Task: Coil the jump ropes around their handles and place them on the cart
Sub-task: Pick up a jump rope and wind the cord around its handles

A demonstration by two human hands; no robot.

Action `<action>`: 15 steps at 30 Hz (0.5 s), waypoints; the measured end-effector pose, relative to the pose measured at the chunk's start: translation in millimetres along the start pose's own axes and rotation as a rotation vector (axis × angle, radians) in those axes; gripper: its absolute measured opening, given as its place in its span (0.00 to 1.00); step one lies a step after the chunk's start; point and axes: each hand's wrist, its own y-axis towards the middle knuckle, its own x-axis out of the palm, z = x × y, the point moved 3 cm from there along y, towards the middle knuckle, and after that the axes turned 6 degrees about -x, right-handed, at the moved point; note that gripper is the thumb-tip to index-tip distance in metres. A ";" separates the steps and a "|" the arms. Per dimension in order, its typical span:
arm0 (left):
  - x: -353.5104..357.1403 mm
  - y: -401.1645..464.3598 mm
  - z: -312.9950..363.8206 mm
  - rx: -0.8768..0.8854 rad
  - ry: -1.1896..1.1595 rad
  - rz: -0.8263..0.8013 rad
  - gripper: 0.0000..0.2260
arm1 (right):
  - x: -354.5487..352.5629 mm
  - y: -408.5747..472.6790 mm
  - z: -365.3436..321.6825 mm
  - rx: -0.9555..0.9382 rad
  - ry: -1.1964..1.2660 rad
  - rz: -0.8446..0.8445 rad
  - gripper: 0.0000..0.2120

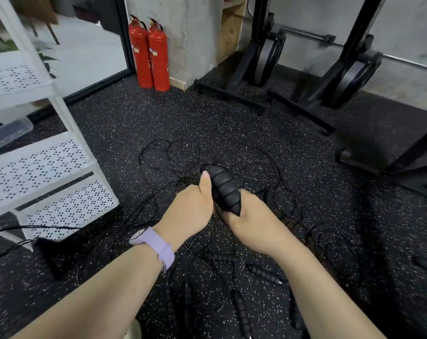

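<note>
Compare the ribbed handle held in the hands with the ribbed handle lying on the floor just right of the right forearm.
The held handle is up off the floor, gripped by the left hand and right hand; the floor handle lies loose on the speckled mat, untouched. The held handle points away from the person, nearly up the picture; the floor handle lies slanted. The held one looks thicker, though it is nearer the camera. Both are black and ribbed, with thin black cord nearby.

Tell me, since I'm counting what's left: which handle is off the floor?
The ribbed black handle held up between both hands, the left hand and the right hand. The other handles lie on the floor among the loose ropes.
</note>
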 end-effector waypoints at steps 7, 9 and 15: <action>9.6 -6.9 -5.3 0.001 0.057 0.001 0.25 | 16.0 -4.9 -10.1 -0.013 -0.687 0.014 0.16; 3.9 -4.3 -6.2 -0.049 -0.036 0.048 0.27 | 27.0 -6.9 -14.4 -0.069 -0.724 0.005 0.25; -8.6 0.0 0.7 0.052 -0.244 -0.015 0.23 | -3.6 -0.2 1.6 0.160 0.441 -0.004 0.19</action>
